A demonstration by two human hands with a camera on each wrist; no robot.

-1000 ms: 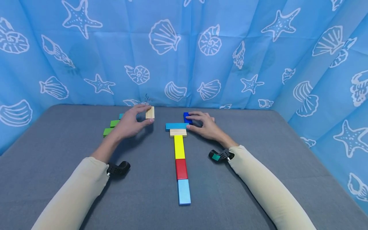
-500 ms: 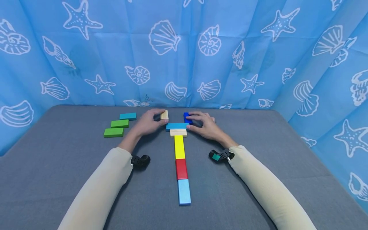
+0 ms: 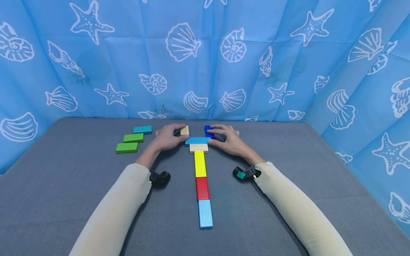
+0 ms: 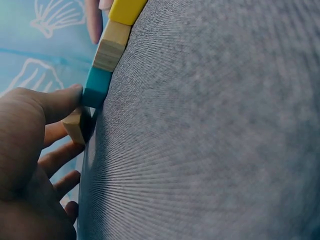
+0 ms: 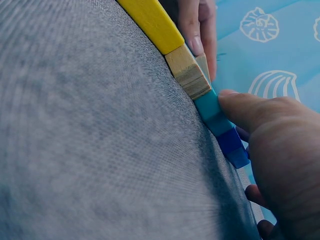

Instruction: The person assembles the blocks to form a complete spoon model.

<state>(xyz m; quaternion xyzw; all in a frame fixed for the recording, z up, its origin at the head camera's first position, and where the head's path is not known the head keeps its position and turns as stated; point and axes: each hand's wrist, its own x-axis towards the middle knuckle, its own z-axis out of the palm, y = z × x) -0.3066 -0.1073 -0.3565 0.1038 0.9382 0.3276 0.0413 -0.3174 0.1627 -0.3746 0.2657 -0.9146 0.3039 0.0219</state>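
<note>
My left hand (image 3: 168, 138) pinches a plain wooden block (image 3: 184, 130) between thumb and fingers, at the left end of a crosswise blue block (image 3: 196, 140). In the left wrist view that wooden block (image 4: 75, 127) stands just past the blue block's end, and the thumb touches the blue one. My right hand (image 3: 229, 140) has its fingers around a dark blue block (image 3: 208, 131) at the right end, with the thumb against the crosswise block. Toward me follow a short wooden block (image 3: 198, 148), then yellow (image 3: 200, 163), red (image 3: 202, 188) and light blue (image 3: 205, 214) blocks in a line.
At the far left of the grey table (image 3: 272, 220) lie a teal block (image 3: 142, 129) and two green blocks, the upper green block (image 3: 133, 138) and the lower green block (image 3: 126, 148). A blue shell-print curtain (image 3: 205, 71) hangs behind the far edge.
My left hand has carried the wooden block rightward and down to the crosswise block's left end, uncovering the green and teal blocks. The right hand stays in place.
</note>
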